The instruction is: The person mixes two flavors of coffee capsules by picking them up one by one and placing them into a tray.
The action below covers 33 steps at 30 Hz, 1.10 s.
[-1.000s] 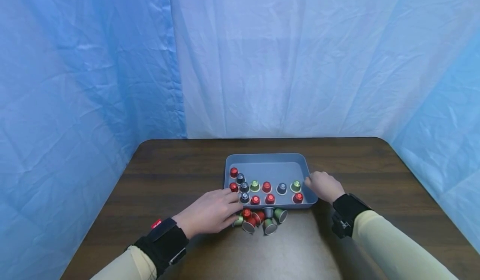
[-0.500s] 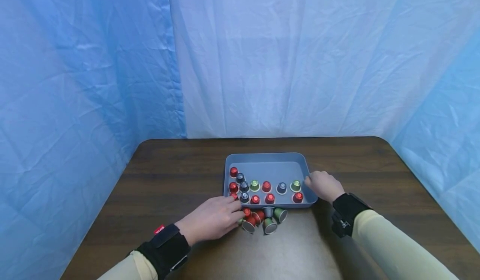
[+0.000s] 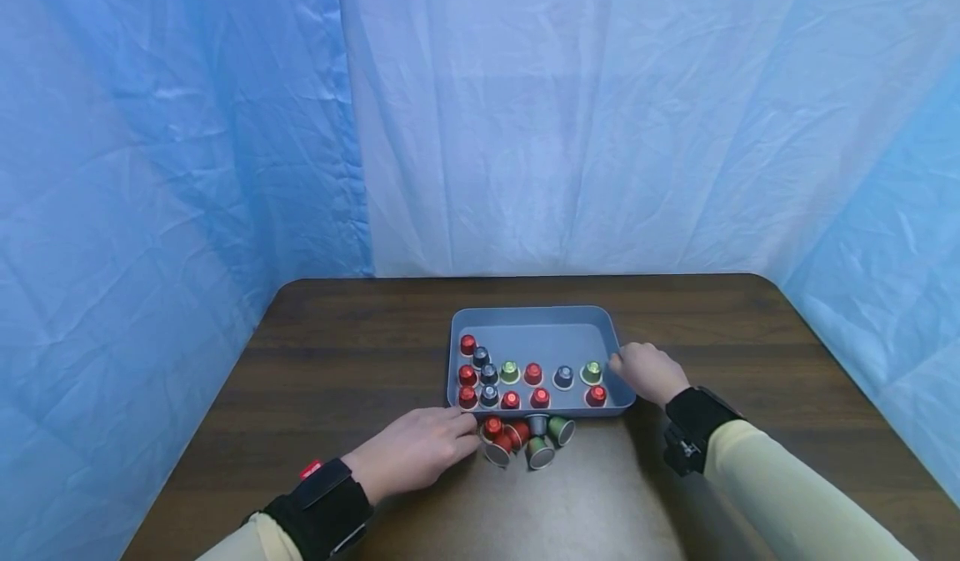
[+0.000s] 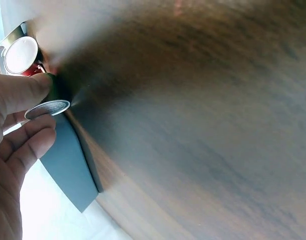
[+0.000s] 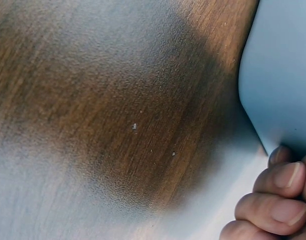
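Where one tray (image 3: 540, 336) lies, thirteen capsules (image 3: 532, 373) stand inside.

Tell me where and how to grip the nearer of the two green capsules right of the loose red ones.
Pinch the green capsule across its wide rim, probably best coming down from the near side: it lies tipped over, lid facing nearward, narrow end toward the tray.

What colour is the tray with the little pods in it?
The tray is plain greyish blue; it shows best in the head view.
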Motion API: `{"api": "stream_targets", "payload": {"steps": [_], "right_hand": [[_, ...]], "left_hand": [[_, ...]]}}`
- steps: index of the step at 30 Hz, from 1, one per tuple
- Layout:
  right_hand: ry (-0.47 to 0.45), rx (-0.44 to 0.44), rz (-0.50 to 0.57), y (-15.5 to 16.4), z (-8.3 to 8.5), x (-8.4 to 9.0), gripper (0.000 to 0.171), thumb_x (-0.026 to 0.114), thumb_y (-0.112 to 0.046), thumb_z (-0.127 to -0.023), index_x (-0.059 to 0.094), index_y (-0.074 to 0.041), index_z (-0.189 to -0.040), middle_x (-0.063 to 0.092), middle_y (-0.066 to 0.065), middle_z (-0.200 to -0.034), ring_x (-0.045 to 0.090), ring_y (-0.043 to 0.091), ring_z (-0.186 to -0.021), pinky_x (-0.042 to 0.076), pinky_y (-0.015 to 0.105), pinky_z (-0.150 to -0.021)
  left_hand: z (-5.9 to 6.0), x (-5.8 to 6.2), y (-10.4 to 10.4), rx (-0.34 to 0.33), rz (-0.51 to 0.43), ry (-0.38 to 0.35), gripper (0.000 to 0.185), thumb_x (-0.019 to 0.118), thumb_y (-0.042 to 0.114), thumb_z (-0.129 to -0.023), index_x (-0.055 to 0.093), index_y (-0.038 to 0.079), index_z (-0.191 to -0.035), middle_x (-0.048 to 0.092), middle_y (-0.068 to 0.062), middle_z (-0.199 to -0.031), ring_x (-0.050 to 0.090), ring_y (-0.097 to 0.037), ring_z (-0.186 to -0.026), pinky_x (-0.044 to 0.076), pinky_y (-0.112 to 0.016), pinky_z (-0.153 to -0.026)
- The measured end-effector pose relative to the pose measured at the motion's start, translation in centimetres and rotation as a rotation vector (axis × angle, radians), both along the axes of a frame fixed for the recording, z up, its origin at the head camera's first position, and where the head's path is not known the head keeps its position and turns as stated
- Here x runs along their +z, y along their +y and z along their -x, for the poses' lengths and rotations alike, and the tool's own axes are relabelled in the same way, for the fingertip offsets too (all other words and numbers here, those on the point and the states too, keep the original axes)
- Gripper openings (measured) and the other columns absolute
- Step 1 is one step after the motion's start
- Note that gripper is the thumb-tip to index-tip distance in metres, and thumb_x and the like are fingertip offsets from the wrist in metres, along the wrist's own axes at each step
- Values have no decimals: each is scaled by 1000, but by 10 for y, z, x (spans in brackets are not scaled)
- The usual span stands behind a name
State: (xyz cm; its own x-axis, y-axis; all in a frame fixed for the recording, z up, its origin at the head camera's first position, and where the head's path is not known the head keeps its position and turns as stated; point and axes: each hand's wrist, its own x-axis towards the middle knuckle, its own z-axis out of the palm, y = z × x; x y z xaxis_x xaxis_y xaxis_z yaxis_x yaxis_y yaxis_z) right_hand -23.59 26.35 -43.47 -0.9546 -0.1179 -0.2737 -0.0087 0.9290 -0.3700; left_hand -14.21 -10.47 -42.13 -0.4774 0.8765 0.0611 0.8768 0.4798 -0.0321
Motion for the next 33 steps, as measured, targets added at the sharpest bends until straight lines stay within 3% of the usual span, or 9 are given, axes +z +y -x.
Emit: {"api": "stream_targets", "payload": {"steps": [6, 15, 25, 33], "right_hand": [[10, 4, -4, 0, 0, 1, 33, 53, -24, -103, 65, -6, -78, 47, 6, -64, 52, 21, -58, 41, 30, -56], [7, 3, 1, 0, -1, 0, 33, 53, -24, -103, 66, -6, -79, 47, 6, -64, 53, 22, -58, 41, 30, -56], [3, 1, 21, 1, 1, -1, 33, 53, -24, -103, 67, -5, -79, 47, 6, -63, 53, 22, -58, 41, 30, -56], [1, -7, 28, 1, 1, -1, 33, 54, -24, -103, 67, -5, -79, 47, 6, -64, 53, 22, -59, 41, 30, -56]], "left_hand": [[-1, -2, -4, 18, 38, -68, 42, 84, 26, -85, 73, 22, -125, 67, 9, -102, 65, -1, -94, 52, -14, -88], [-1, -1, -4, 9, 55, -81, 40, 84, 26, -85, 73, 24, -123, 67, 12, -102, 64, 0, -94, 51, -14, -89], [2, 2, -5, -1, -19, -87, 28, 82, 31, -88, 76, 24, -114, 69, 14, -97, 60, -1, -93, 49, -14, -88], [5, 11, -5, 27, -92, -104, 43, 85, 30, -86, 72, 21, -126, 69, 10, -106, 62, -3, -96, 51, -18, -94]]}}
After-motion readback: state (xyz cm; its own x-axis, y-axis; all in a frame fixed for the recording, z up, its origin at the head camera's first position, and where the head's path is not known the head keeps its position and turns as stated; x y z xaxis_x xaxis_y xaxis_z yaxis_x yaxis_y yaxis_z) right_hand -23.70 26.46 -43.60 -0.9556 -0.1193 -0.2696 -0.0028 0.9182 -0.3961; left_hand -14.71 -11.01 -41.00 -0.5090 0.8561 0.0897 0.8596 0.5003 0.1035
